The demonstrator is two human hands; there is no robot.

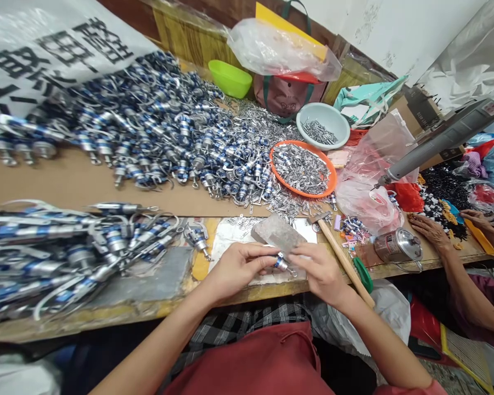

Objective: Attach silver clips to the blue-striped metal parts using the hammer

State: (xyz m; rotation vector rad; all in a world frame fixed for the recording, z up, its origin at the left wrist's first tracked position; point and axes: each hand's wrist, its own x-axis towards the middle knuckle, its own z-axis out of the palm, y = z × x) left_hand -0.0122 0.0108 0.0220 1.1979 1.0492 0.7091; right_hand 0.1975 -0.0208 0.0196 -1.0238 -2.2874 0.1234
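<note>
My left hand pinches a small blue-and-silver metal cylinder with a wire ring at its end. Close against its other side is my right hand, fingers bent together; anything tiny between them is hidden. Both hands are just in front of a grey metal block, which rests on a white sheet. To the right of my right hand lies a hammer with a wooden handle. Another blue-and-silver piece lies left of my left hand.
A large heap of blue-and-silver pieces covers the back left, with more pieces at front left. An orange tray of small metal plates and a pale bowl of pins stand behind. An electric screwdriver hangs right, near another person's hands.
</note>
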